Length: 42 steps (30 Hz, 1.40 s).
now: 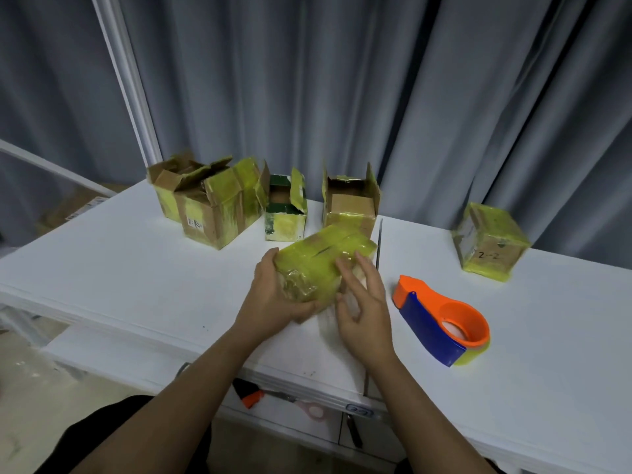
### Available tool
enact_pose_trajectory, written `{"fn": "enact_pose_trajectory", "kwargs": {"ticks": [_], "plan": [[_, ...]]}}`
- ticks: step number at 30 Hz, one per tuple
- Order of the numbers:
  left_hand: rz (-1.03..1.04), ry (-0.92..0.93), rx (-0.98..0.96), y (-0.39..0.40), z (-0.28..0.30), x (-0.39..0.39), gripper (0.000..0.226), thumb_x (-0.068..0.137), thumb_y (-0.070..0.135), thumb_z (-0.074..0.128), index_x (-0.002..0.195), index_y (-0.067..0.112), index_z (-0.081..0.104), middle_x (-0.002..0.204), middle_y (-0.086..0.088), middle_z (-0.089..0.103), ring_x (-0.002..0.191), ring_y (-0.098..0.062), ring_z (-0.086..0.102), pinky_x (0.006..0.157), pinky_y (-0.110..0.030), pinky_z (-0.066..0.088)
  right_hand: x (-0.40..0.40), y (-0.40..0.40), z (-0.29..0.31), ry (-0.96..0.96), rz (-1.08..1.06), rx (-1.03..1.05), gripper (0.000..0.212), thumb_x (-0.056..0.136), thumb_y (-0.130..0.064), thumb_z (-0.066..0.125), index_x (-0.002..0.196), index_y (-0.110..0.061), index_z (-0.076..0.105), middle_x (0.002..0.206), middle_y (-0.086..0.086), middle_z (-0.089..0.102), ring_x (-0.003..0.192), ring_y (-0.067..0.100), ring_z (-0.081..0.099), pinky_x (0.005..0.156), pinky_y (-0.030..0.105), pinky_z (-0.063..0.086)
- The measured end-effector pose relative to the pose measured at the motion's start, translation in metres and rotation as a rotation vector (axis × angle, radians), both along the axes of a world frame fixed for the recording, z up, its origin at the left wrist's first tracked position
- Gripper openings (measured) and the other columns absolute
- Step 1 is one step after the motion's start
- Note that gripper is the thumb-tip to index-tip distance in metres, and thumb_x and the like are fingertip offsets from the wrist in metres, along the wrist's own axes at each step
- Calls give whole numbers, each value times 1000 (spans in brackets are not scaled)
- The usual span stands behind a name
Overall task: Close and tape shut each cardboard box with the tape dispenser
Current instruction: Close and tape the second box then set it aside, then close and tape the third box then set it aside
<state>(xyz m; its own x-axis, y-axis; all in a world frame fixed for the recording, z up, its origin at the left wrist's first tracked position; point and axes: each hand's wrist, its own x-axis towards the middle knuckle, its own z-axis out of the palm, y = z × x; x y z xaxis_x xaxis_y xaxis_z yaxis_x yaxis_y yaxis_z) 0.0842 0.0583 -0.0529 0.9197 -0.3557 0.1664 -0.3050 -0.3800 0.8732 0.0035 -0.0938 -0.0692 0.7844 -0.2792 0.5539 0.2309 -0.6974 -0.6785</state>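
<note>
Holding a yellow-taped cardboard box (pixel 319 268) tilted at the middle of the white worktop (pixel 136 268): left hand (pixel 273 295) with grip curled round its near left end, right hand (pixel 362 309) with fingers spread and relaxed, touching its right side. Lying just right of the hands, flat on the worktop: orange and blue tape dispenser (pixel 441 319). Standing along the back edge: three open-flapped boxes (pixel 350 203); farther right, a closed taped box (pixel 489 241).

Your left hand (pixel 273 295) curls around the near end of the taped box (pixel 321 265), thumb on top. Your right hand (pixel 362 302) rests against its right side, fingers spread and loosely straight
</note>
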Motion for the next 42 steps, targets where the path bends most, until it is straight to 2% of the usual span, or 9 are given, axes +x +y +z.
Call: {"fn": "enact_pose_trajectory", "kwargs": {"ticks": [4,8,14,16,19,24,29,34,42], "plan": [[81,-140,-41,-2,29,-17,126,38,62,86,140,25,23,136,5,36,128,-17,40,102,-41,43,-19,6,36,47,-62,507,31,91,-29,63,114,-38,45,119,-5,48,102,1,54,83,22,51],[15,-197,-50,-33,60,-47,132,38,54,90,144,23,18,137,5,32,130,-15,34,103,-33,39,-33,-11,64,214,106,915,62,77,-58,57,130,-34,34,125,-1,56,102,17,66,78,33,57],[-408,-187,10,-106,84,-81,111,61,36,87,144,33,14,142,13,23,132,0,26,108,-30,35,-75,-85,89,-1,-70,1107,39,94,-26,57,130,-31,44,111,1,69,95,22,70,71,36,59],[-521,-198,73,-135,88,-90,96,74,31,79,144,40,14,146,13,20,135,2,20,112,-27,28,-97,-121,89,-46,-235,1052,33,95,-29,52,128,-29,49,106,-5,69,88,15,69,68,31,56],[-536,-175,206,-179,88,-96,87,86,36,66,151,26,10,158,5,3,143,-9,14,108,-21,19,-130,-176,74,-35,-489,970,39,91,-39,49,128,-26,52,111,-6,66,98,13,64,86,41,55],[-553,-63,309,-238,78,-100,68,92,36,59,147,18,25,156,-2,11,142,-20,22,111,-28,23,-169,-246,38,255,-719,800,37,91,-47,41,110,-24,62,121,7,63,108,26,58,99,46,45],[-557,-50,350,-274,66,-91,58,93,34,57,144,17,33,150,-1,22,136,-21,31,107,-27,28,-176,-270,22,381,-959,271,51,100,-41,37,147,-22,33,153,11,29,135,34,33,104,45,33],[-505,-103,397,-309,58,-76,55,94,30,54,143,17,33,151,-3,25,138,-25,27,109,-31,26,-160,-272,7,375,-840,-236,57,81,-63,47,120,-24,63,136,12,46,116,32,36,95,45,40],[-474,-299,440,-373,40,-37,56,92,21,53,144,21,32,153,-4,17,141,-26,11,111,-36,24,-101,-355,15,494,-876,-216,44,96,-33,51,137,-18,51,144,11,42,132,34,33,105,43,26]]}}
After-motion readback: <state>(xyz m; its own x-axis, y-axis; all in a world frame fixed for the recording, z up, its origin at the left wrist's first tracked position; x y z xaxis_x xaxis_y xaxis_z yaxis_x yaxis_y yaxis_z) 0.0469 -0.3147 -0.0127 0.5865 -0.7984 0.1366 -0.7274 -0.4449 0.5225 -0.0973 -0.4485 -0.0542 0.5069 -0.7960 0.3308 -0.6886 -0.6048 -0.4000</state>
